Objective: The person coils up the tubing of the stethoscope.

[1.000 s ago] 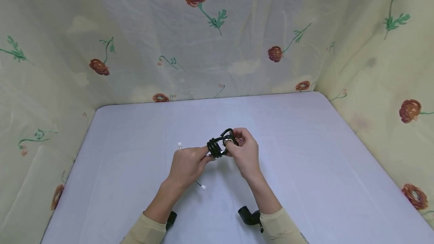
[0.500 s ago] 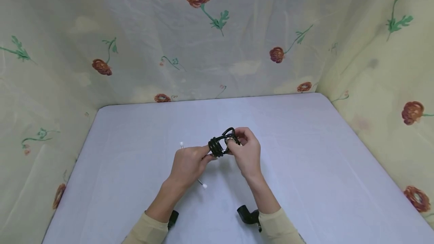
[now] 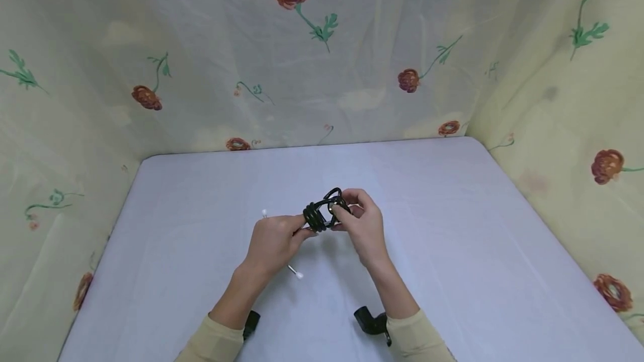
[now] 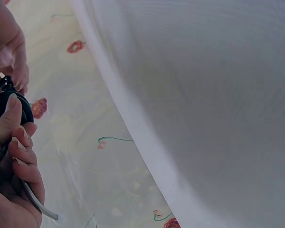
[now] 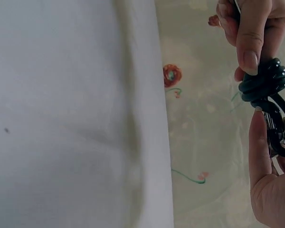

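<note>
A glossy black cord (image 3: 314, 218), wound in several tight turns with a loose loop at its right end, is held above the table between both hands. My left hand (image 3: 274, 242) pinches the wound part between thumb and fingers. Its curled fingers also hold a thin silvery rod (image 4: 34, 195) with white tips, which sticks out on both sides of the hand. My right hand (image 3: 367, 230) pinches the looped end with thumb and fingertips. In the right wrist view, a shiny metal-looking part (image 5: 274, 124) shows beside the loop, partly hidden by the fingers.
A white-covered table (image 3: 478, 250) lies below the hands. Flowered curtains (image 3: 322, 71) stand behind it and along both sides. Black fittings (image 3: 371, 322) show beside each sleeve near the front.
My right thumb has shifted slightly up and left over the looped end. Hands and cord sit a little further left in the view; both grips stay.
</note>
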`<state>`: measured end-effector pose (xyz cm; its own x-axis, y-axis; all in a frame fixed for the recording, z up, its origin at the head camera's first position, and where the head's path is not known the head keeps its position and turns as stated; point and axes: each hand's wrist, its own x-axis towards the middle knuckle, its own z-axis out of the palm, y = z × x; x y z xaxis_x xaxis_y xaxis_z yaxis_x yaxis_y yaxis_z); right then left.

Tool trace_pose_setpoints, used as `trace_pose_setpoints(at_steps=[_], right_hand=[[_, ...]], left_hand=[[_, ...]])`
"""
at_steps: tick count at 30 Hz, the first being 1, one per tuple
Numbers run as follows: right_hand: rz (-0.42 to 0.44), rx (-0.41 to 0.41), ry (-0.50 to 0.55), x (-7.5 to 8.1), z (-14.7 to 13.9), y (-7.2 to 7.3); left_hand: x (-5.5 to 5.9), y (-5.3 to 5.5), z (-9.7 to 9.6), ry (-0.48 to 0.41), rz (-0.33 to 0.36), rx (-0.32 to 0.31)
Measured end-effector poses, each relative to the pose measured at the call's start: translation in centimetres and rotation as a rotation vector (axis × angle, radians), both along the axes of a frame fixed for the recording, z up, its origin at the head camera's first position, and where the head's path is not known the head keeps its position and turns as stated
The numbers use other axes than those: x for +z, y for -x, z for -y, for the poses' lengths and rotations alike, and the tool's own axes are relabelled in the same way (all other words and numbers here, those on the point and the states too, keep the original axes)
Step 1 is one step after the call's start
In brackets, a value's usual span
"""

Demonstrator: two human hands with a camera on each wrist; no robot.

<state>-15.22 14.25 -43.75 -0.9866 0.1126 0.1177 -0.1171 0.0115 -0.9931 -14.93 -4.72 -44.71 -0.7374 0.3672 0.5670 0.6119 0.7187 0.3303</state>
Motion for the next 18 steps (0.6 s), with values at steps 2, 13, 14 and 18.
trace_pose_setpoints(at_steps=[2, 13, 14, 18], right_hand=[[-0.001, 0.005, 0.018, -0.2, 0.1, -0.2], [0.037, -0.015, 0.113, -0.3, 1.1, -1.2], [0.038, -0.023, 0.107, -0.2, 1.1, -1.2], [0.052, -0.051, 0.080, 0.1, 1.1, -1.1]], left_hand=[[0.0, 0.0, 0.0, -0.001, 0.008, 0.005], [-0.5, -0.5, 0.0, 0.005, 0.027, 0.015], [-0.5, -0.5, 0.0, 0.001, 0.021, 0.015], [-0.6, -0.5, -0.3, -0.003, -0.011, 0.017]])
